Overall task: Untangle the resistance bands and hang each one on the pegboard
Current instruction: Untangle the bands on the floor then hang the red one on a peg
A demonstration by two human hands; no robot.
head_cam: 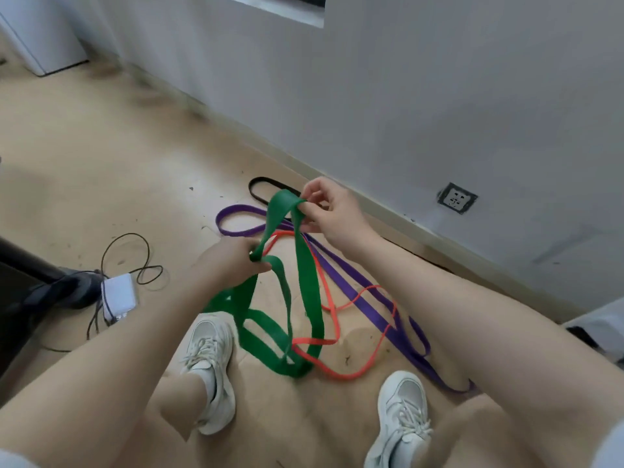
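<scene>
A wide green band (309, 298) is lifted off the floor between both hands. My left hand (233, 258) grips a bunched part of it low down. My right hand (329, 209) pinches its top fold higher up, near the wall. The green loops trail down onto the floor between my shoes. A thin orange band (332, 314) and a purple band (358, 292) lie crossed under and beside the green one. A black band (261, 190) lies by the skirting, partly hidden behind the green band and my right hand. No pegboard is in view.
My white shoes (211, 363) (401, 417) stand on the tan floor on either side of the tangle. At left, a white power adapter (119, 295) with looped black cables sits beside a dark stand base (67, 288). A wall socket (456, 198) is at right.
</scene>
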